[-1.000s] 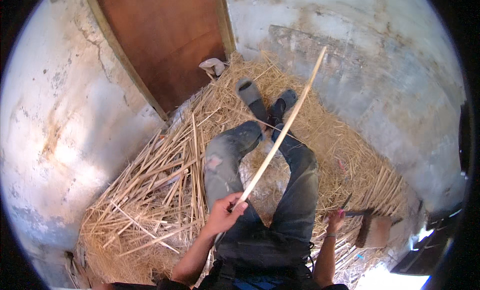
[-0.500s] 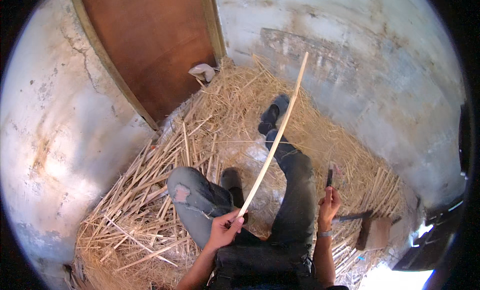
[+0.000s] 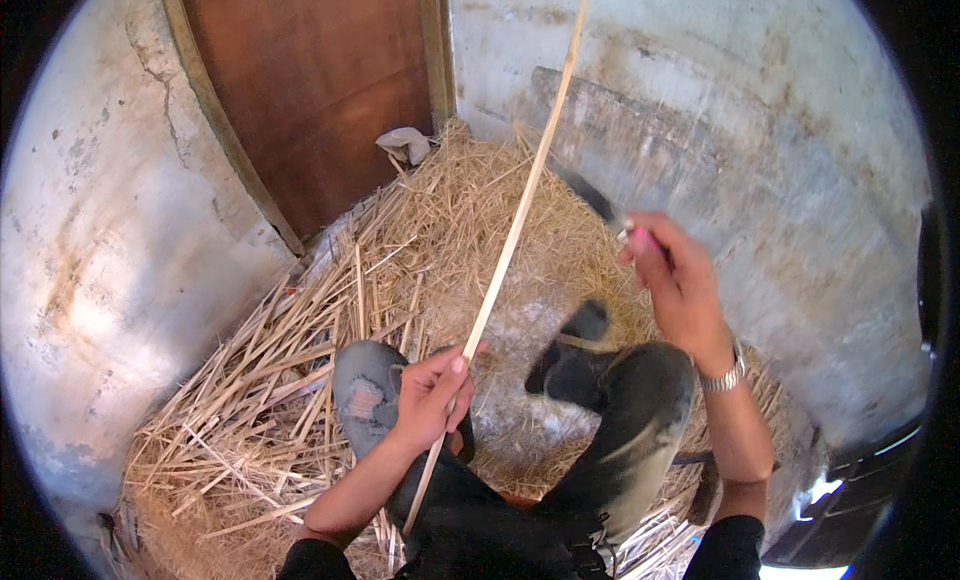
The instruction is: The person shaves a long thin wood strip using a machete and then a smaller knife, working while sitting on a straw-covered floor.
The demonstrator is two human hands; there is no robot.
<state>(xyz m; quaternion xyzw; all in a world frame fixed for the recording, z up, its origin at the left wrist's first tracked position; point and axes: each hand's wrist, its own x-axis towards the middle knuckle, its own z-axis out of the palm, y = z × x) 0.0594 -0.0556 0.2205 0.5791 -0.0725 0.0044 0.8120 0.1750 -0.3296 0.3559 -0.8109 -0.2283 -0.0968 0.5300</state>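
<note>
A long, pale bamboo strip (image 3: pixel 510 250) slants up across the view, its top end in front of the far wall and its lower end by my lap. My left hand (image 3: pixel 430 395) is closed round it near the lower end, thumb on top. To the right of the strip, my right hand (image 3: pixel 688 292) is raised and closed on a knife. The dark blade of the knife (image 3: pixel 588 192) points up and left toward the strip, blurred by motion. It looks apart from the strip. A metal-banded watch (image 3: pixel 724 372) circles my right wrist.
Split bamboo strips (image 3: pixel 265 405) lie heaped on the left, with fine shavings (image 3: pixel 470 190) spread over the floor ahead. A brown door (image 3: pixel 310 90) and pale walls (image 3: pixel 680 130) close in the space. My bent legs (image 3: pixel 640 430) flank the middle. A whitish bag (image 3: pixel 404 143) sits by the door.
My right hand has risen forward from the right side with the knife. My left hand has moved up and left; the strip now extends below it. My right foot has drawn nearer, the knee bending.
</note>
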